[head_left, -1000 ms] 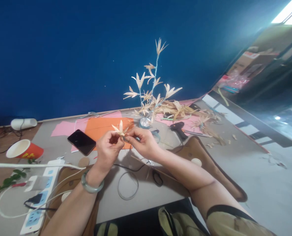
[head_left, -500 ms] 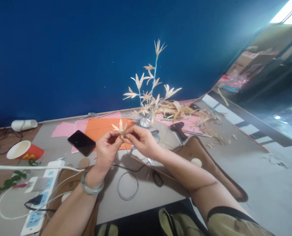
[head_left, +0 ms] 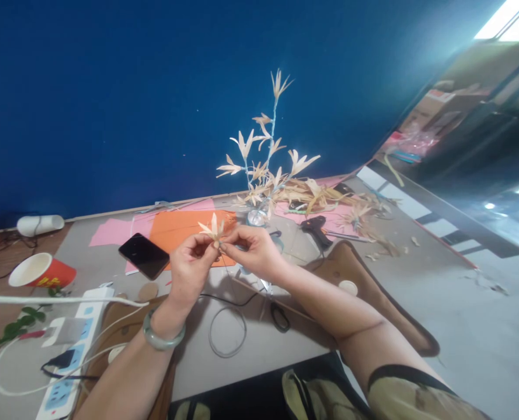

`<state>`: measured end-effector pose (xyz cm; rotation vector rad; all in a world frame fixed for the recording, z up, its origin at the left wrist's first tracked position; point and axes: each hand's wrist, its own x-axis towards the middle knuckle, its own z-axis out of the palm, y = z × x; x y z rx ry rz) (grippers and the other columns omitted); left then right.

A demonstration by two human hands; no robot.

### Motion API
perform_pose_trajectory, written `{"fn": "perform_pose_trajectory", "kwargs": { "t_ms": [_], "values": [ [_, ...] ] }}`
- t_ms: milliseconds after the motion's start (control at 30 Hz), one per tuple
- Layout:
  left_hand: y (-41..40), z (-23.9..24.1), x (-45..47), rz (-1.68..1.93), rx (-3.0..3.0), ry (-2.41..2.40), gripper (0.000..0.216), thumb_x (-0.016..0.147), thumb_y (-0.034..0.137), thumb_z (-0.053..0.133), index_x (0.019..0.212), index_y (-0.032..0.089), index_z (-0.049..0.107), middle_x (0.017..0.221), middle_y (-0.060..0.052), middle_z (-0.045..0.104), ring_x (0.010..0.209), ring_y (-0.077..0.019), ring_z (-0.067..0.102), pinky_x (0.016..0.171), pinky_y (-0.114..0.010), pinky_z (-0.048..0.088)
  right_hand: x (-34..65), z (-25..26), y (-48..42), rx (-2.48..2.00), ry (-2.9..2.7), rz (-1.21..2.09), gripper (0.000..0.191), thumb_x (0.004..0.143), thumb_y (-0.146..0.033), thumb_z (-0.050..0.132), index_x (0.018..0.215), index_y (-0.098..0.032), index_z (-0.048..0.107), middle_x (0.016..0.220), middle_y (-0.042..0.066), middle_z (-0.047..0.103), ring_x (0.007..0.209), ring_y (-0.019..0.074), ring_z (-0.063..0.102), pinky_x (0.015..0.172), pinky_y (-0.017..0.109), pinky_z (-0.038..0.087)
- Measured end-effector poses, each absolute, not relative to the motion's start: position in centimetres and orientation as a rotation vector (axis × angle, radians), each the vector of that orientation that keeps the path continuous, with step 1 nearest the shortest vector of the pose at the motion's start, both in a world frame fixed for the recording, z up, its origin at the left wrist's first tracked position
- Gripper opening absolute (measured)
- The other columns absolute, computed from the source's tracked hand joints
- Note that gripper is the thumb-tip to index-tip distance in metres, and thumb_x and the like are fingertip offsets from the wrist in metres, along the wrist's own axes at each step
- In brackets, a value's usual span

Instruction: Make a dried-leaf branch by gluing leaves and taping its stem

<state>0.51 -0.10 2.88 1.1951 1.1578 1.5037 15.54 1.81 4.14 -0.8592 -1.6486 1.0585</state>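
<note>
Between my two hands is a small pale husk flower with pointed petals. My left hand pinches its base between thumb and finger. Close against it, my right hand pinches at the thin wire just under the flower; the exact grip is hidden by the fingers. The wire runs down to a loose coil on the table. Behind my hands, a branching stem of similar dried flowers stands upright in a clear glass holder.
A black phone lies left on orange paper. A glue gun and dried husks are to the right. A paper cup and power strip occupy the left side. Scissors lie near the wire coil.
Both hands stay together at the flower's base, with only slight finger movement. The whole view has shifted a little.
</note>
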Motion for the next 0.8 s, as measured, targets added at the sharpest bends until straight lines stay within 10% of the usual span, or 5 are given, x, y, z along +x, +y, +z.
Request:
{"fn": "perform_pose_trajectory", "kwargs": {
  "t_ms": [800],
  "values": [
    [-0.5, 3.0, 0.4, 1.510, 1.089, 0.862, 0.011, 0.068, 0.021, 0.079, 0.069, 0.016, 0.069, 0.065, 0.000, 0.066, 0.061, -0.0115, 0.064, 0.062, -0.025, 0.057, 16.1, 4.7, 1.8, -0.787, -1.580, 1.231, 0.020, 0.077, -0.032, 0.073, 0.073, -0.014, 0.067, 0.073, 0.006, 0.071, 0.070, 0.0161, 0.067, 0.068, 0.029, 0.054]
  ]
}}
